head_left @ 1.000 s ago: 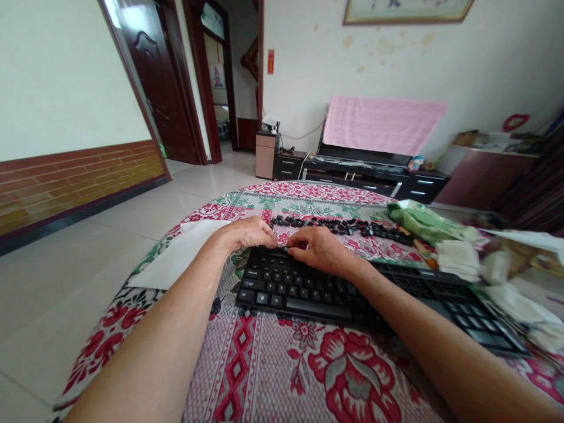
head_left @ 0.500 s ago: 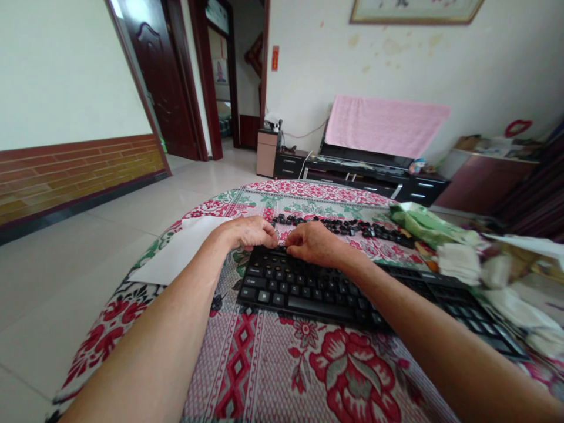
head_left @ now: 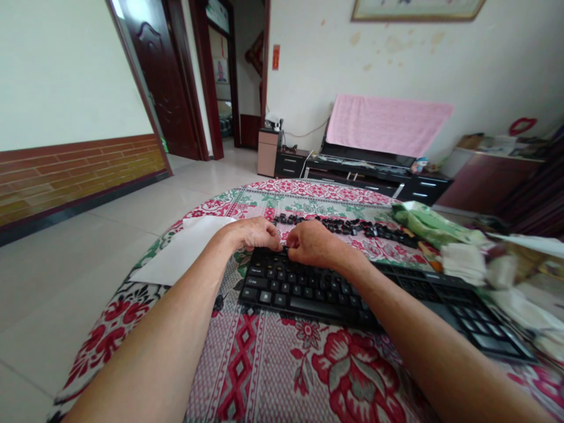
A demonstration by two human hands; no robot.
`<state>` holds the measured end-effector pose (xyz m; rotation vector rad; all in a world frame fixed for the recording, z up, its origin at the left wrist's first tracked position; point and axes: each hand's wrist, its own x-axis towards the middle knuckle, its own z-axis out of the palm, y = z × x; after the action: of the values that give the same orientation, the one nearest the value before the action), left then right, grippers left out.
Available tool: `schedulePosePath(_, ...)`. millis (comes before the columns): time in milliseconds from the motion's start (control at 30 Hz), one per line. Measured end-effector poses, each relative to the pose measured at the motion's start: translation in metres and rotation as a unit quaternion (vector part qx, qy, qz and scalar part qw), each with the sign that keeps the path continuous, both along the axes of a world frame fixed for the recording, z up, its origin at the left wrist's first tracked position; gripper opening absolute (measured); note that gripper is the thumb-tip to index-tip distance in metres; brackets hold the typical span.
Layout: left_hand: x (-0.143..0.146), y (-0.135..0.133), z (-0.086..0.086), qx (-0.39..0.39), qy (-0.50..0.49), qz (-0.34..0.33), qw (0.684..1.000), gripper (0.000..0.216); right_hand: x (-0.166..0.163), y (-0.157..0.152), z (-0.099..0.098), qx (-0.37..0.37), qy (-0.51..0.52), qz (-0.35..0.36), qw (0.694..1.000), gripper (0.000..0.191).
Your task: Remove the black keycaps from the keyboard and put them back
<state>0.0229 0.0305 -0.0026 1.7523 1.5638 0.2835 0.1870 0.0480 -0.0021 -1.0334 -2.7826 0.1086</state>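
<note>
- We see the left hand [head_left: 261,234] and right hand [head_left: 312,242] curled close together, perhaps for fine control; whether either pinches anything, we cannot tell.
- Under their fingertips lies the black computer keyboard [head_left: 326,306], its far left edge nearest them.
- Beyond, loose keycaps [head_left: 348,225] line the floral tablecloth [head_left: 273,364], presumably within our easy reach.

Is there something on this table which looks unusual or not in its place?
Yes. The black keyboard looks incomplete: some keys appear missing at its upper left, near the left hand and right hand. Beyond it, small black pieces, probably loose keycaps, lie strewn across the tablecloth.
</note>
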Motion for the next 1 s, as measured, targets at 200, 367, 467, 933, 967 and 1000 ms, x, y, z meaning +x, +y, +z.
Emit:
schedulePosePath(200, 0.007, 0.001, -0.002, -0.003, 0.019, 0.041, 0.999, 0.023, 0.002, -0.002, 0.002, -0.005, 0.015, -0.003, 1.000, 0.020)
schedulePosePath(367, 0.003, 0.001, -0.004, -0.006, -0.022, 0.031, 0.999, 0.029, 0.004, 0.001, 0.000, -0.020, 0.012, 0.007, 1.000, 0.021)
schedulePosePath(467, 0.002, -0.001, -0.002, -0.003, -0.016, 0.031, 0.999, 0.031, 0.003, 0.001, -0.001, -0.005, 0.015, 0.003, 1.000, 0.021)
schedulePosePath(933, 0.007, 0.007, -0.012, 0.037, 0.000, 0.018, 0.999, 0.027, -0.001, -0.004, 0.000, 0.027, -0.008, -0.007, 1.000, 0.019)
schedulePosePath(967, 0.007, 0.007, -0.011, 0.036, 0.003, 0.020, 0.999, 0.028, 0.000, -0.003, 0.001, 0.014, -0.002, -0.001, 1.000, 0.019)
schedulePosePath(1000, 0.008, 0.006, -0.011, 0.036, 0.007, 0.023, 0.999, 0.028, 0.001, -0.002, 0.001, -0.002, 0.006, 0.006, 1.000, 0.019)
